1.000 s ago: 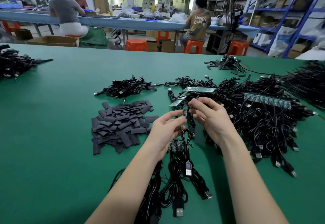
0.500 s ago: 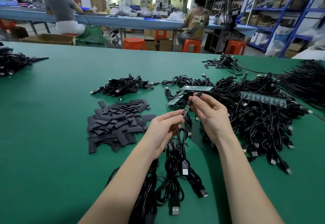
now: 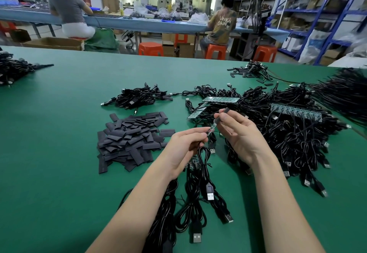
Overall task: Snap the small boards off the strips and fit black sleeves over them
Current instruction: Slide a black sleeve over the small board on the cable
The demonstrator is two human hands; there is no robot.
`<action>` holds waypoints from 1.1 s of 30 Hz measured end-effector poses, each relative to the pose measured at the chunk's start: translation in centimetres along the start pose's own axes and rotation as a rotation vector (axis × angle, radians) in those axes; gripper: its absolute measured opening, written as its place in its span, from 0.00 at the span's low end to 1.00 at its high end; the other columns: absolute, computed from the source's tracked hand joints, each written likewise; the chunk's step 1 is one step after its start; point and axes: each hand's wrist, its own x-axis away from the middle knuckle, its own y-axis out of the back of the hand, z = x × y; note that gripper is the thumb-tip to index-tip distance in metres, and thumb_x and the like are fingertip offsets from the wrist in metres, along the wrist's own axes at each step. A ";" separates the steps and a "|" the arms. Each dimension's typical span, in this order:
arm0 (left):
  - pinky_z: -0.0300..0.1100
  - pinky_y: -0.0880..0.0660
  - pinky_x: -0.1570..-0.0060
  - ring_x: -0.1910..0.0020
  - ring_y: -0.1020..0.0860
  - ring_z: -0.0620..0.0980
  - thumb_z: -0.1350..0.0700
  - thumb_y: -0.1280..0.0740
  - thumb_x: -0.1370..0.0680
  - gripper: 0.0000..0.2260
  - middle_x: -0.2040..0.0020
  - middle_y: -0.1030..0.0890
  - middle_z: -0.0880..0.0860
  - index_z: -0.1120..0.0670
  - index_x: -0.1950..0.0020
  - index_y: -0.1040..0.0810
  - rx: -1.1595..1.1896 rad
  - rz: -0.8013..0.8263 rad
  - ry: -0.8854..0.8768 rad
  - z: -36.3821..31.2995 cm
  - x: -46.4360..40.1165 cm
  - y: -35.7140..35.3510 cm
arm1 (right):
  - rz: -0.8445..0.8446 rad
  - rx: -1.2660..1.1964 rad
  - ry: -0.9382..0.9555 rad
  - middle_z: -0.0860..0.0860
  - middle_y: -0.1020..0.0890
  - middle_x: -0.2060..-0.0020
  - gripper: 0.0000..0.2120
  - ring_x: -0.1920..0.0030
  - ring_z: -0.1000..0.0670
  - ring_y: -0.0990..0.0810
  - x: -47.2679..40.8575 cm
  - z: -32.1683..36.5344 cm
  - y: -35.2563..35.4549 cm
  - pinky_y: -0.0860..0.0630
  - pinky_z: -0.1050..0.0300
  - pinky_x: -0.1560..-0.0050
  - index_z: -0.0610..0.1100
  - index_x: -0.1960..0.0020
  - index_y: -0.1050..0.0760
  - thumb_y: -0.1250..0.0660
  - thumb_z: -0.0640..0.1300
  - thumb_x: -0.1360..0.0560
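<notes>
Head view: both hands are raised just above the green table (image 3: 59, 153), working one piece between them. The left hand (image 3: 184, 147) pinches the lower end of a small board (image 3: 211, 130) between thumb and forefinger, and the board's black cable (image 3: 204, 159) loops down from that hand to the table. The right hand (image 3: 241, 133) pinches a black sleeve (image 3: 222, 115) with thumb and forefinger; the sleeve stands tilted, its lower mouth at or just over the board's upper end, though how far it has gone on I cannot tell.

The loose sleeves (image 3: 131, 139) lie heaped on the table left of the hands. Board strips (image 3: 221, 100) rest on the tangled pile of cables (image 3: 288, 133) behind and to the right, with a longer strip (image 3: 296, 111) further right. A few cables with USB plugs (image 3: 210, 193) lie near the forearms.

Judging by looks, the board is light, thin and stiff, and likely brittle at its solder joints, so it is best held by its edges near the cable end, not by the wire. The sleeve seems soft and flattens easily; squeezing its narrow sides should open the mouth, and a light grip near that mouth would keep it from buckling as it slides on
</notes>
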 end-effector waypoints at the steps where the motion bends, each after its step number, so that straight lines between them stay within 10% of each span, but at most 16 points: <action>1: 0.35 0.25 0.53 0.59 0.21 0.43 0.65 0.33 0.22 0.13 0.60 0.17 0.51 0.52 0.53 0.11 -0.014 0.013 -0.005 0.0 0.0 0.0 | 0.002 -0.007 -0.007 0.46 0.13 0.54 0.06 0.53 0.52 0.15 0.0 0.0 0.2 0.20 0.63 0.51 0.45 0.56 0.13 0.24 0.40 0.33; 33: 0.32 0.24 0.61 0.65 0.22 0.43 0.66 0.30 0.23 0.05 0.62 0.17 0.53 0.57 0.57 0.21 0.064 0.001 -0.055 -0.1 0.1 0.1 | 0.107 0.115 -0.044 0.44 0.13 0.53 0.06 0.55 0.51 0.15 0.6 -0.4 -0.2 0.19 0.62 0.52 0.45 0.56 0.15 0.24 0.41 0.34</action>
